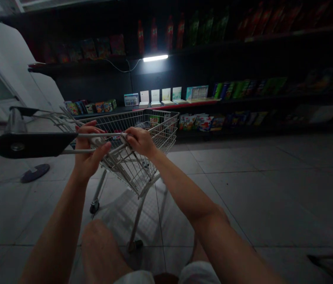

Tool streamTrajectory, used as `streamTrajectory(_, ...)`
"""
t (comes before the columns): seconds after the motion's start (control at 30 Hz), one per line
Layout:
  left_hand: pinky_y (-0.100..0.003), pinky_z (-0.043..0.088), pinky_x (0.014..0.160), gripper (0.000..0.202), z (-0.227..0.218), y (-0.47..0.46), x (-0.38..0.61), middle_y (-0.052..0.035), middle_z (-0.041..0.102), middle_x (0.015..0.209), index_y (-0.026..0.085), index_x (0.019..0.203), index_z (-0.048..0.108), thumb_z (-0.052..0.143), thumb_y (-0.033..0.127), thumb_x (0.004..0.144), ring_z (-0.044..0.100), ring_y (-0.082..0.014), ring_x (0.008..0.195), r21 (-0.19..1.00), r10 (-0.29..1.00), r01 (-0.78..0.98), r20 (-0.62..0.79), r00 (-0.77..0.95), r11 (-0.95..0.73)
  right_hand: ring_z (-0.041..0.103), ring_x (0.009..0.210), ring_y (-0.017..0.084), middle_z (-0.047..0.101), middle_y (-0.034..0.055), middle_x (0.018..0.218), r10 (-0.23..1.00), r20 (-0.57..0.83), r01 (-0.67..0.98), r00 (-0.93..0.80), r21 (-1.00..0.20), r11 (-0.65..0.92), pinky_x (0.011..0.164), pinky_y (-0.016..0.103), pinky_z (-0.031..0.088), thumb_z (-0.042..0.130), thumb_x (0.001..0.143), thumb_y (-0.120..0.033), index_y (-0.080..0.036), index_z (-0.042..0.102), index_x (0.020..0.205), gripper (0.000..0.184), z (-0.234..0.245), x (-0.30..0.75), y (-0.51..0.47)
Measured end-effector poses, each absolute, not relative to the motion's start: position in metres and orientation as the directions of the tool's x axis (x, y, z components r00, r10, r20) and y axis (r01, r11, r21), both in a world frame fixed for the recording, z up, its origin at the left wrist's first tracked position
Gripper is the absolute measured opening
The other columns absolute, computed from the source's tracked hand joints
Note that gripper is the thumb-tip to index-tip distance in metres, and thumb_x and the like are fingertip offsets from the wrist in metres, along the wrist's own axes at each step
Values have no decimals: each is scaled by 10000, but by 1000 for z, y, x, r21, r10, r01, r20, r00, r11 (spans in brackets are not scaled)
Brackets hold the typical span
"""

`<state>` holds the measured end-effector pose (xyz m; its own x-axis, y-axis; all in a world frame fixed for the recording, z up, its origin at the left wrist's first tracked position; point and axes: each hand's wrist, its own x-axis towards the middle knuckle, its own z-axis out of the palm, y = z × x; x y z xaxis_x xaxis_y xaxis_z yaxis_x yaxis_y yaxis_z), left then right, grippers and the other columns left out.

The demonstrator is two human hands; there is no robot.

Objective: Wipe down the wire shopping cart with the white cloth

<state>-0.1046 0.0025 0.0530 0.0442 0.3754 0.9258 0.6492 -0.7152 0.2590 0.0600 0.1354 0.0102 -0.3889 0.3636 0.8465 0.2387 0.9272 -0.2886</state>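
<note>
A wire shopping cart [133,169] stands right in front of me, turned at an angle, its basket reaching away toward the shelves. My left hand [89,152] is closed around the metal side bars just past the black plastic handle end [36,145]; its thumb sticks out to the right. My right hand [141,141] grips the upper wire rim of the basket, its fingers curled over and partly hidden. Inside the basket, some items are visible through the wires, too dim to name.
Black shelves hold upright books [155,98], boxed sets [197,93] and red bottles [169,32]. A lit tube lamp [155,58] hangs under the upper shelf. On the tiled floor [243,189] sits a dark round base [35,172] at left; a dark leg-like object [326,260] lies at lower right.
</note>
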Motion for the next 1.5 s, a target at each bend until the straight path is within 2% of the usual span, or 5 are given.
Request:
streamTrajectory(0.3, -557, 330, 1121, 369, 54, -15, -143, -56, 597, 1067, 251, 933, 485, 730, 427, 720, 557, -252, 1151, 307, 374, 706, 925, -65, -638, 554, 711, 155, 644, 29, 753, 622, 675, 513, -397, -398, 761, 678, 278, 371, 440, 891, -314, -170, 662, 900, 265, 17, 78, 175)
streamTrajectory(0.47, -388, 443, 719, 328, 15, -52, -131, 21, 406, 793, 234, 803, 418, 682, 424, 762, 456, -160, 707, 298, -34, 900, 945, -325, -320, 590, 850, 169, 666, 59, 895, 486, 804, 395, -342, -347, 851, 817, 312, 450, 425, 952, -439, -170, 640, 998, 348, 0, 65, 168)
streamTrajectory(0.63, -322, 425, 614, 161, 39, -52, -85, -2, 538, 680, 228, 744, 491, 518, 313, 878, 517, -159, 633, -143, 339, 884, 886, 315, -446, 530, 1135, 218, 574, 113, 1172, 244, 954, 238, -174, -200, 951, 1011, 413, 458, 509, 935, -446, -198, 584, 1166, 347, -21, 58, 147)
streamTrajectory(0.87, -409, 417, 623, 741, 91, 1, -91, -120, 603, 602, 162, 634, 629, 170, 664, 929, 628, -291, 642, -295, 852, 953, 514, 94, 73, 520, 1201, 189, 599, 50, 1222, -5, 940, 174, -340, 68, 982, 1060, 389, 469, 528, 941, -313, -291, 642, 1187, 271, -72, 8, 93)
streamTrajectory(1.5, -393, 415, 674, 467, 67, -2, -125, -115, 674, 701, 180, 772, 693, 414, 534, 895, 660, -309, 748, -405, 885, 911, 450, 121, 81, 562, 1230, 107, 678, 16, 1212, -215, 626, -21, -750, 303, 953, 1154, 334, 373, 496, 905, -103, -284, 685, 1123, 340, -216, 51, 137)
